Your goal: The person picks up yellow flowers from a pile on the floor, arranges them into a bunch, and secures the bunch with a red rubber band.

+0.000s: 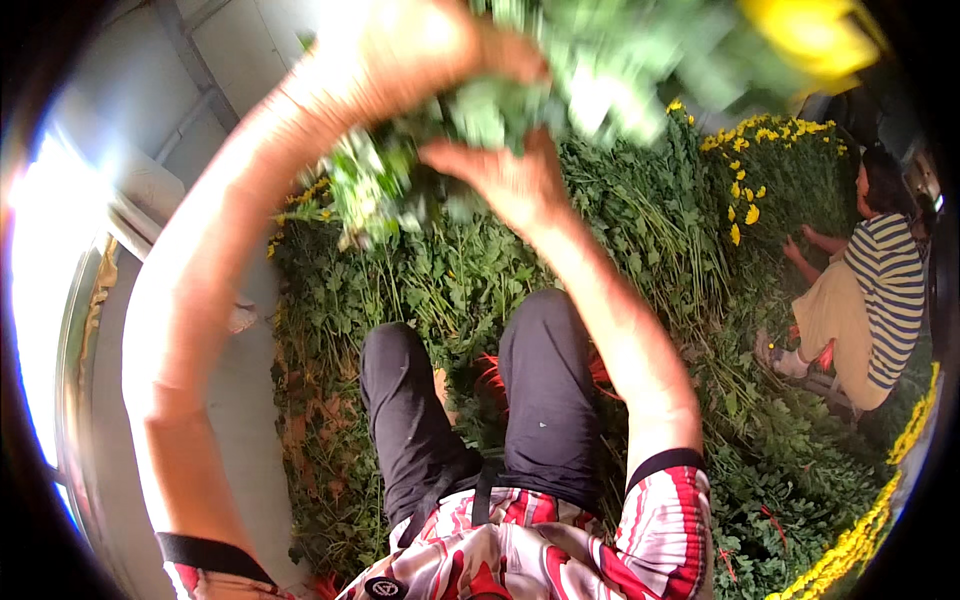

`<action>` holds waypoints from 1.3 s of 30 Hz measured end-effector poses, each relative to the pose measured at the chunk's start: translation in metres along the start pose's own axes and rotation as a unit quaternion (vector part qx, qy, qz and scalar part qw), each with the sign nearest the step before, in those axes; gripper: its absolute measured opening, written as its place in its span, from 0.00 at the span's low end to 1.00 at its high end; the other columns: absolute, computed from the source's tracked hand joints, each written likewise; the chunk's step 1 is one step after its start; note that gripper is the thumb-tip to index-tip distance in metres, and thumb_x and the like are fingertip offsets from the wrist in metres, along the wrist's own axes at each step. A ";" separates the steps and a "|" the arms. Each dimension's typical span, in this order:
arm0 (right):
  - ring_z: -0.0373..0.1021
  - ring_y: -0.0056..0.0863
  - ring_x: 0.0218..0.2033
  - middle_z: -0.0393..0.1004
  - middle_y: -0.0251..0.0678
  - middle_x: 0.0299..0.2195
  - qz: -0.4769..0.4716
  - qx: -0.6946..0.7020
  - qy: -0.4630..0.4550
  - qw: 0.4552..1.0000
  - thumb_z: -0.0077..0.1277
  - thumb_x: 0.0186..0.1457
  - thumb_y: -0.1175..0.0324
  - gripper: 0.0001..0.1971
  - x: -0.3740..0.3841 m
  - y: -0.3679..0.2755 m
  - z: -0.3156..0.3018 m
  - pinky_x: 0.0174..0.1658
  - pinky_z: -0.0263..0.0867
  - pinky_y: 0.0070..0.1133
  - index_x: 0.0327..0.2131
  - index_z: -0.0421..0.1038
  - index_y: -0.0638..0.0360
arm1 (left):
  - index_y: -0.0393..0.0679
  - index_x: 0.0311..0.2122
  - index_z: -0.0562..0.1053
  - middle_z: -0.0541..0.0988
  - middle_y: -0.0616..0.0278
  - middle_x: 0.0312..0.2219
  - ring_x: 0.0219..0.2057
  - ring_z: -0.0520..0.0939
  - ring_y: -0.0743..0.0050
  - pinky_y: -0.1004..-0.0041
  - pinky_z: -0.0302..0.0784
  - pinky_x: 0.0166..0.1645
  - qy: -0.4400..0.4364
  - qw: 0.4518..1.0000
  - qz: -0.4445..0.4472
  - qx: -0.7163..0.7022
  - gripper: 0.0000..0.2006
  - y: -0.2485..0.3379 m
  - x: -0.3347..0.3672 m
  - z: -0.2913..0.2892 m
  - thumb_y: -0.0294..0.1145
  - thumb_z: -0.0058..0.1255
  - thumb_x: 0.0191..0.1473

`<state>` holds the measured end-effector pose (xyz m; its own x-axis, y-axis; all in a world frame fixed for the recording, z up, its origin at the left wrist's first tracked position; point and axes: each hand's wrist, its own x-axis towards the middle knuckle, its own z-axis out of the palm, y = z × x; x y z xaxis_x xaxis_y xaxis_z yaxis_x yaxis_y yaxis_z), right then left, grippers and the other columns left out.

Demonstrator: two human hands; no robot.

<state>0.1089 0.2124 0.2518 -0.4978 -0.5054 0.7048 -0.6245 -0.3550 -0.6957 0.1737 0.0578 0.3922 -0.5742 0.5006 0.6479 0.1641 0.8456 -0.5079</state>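
A leafy bunch of yellow chrysanthemums (610, 75) is raised in front of me, blurred by motion. Its yellow blooms point to the upper right and its lower leaves hang to the left. My left hand (415, 55) closes over the bunch from above, its fingers partly out of the picture. From below, my right hand (500, 178) grips the same bunch, thumb to the left and the other fingers mostly hidden by leaves. Beneath my hands, cut green chrysanthemum stems (440, 255) lie in a thick heap reaching to my knees.
At the right, a person in a striped top (885, 290) sits low beside upright yellow chrysanthemums (770, 150). A row of yellow blooms (860, 540) curves along the lower right. Red strands (492, 372) lie near my knees. A pale wall (150, 100) stands at the left.
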 end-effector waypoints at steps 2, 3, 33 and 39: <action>0.70 0.27 0.42 0.73 0.36 0.40 0.099 0.054 0.006 0.994 0.61 0.47 0.53 0.26 -0.046 0.035 0.029 0.46 0.70 0.27 0.46 0.66 0.57 | 0.41 0.28 0.74 0.75 0.59 0.22 0.28 0.76 0.68 0.67 0.72 0.42 -0.093 0.989 -0.092 -0.066 0.17 0.029 -0.034 0.022 0.39 0.65 0.33; 0.69 0.27 0.45 0.72 0.35 0.42 0.196 0.073 -0.005 0.978 0.61 0.48 0.55 0.25 -0.067 0.033 0.048 0.48 0.68 0.25 0.47 0.66 0.57 | 0.38 0.32 0.73 0.75 0.55 0.25 0.31 0.76 0.65 0.66 0.71 0.43 -0.152 0.969 -0.154 -0.117 0.23 0.045 -0.060 0.033 0.40 0.67 0.31; 0.67 0.38 0.50 0.71 0.46 0.46 -0.004 -0.089 -0.229 0.969 0.58 0.48 0.53 0.27 -0.247 -0.018 0.081 0.51 0.65 0.30 0.48 0.69 0.59 | 0.37 0.48 0.67 0.78 0.49 0.34 0.36 0.80 0.54 0.64 0.74 0.42 -0.481 0.722 -0.363 -0.340 0.39 0.195 -0.230 0.065 0.37 0.68 0.23; 0.49 0.44 0.62 0.51 0.47 0.60 -0.053 -0.471 -0.340 0.812 0.66 0.27 0.46 0.56 -0.184 0.034 0.071 0.65 0.37 0.40 0.61 0.49 0.53 | 0.38 0.59 0.57 0.66 0.48 0.54 0.56 0.66 0.52 0.57 0.64 0.58 -0.475 0.648 -0.310 -0.509 0.51 0.175 -0.257 0.071 0.47 0.70 0.29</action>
<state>0.2223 0.2372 0.0885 -0.1639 -0.9424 0.2915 -0.9849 0.1729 0.0050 0.2927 0.0645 0.0966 -0.9382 0.0757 -0.3377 -0.1667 0.7564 0.6326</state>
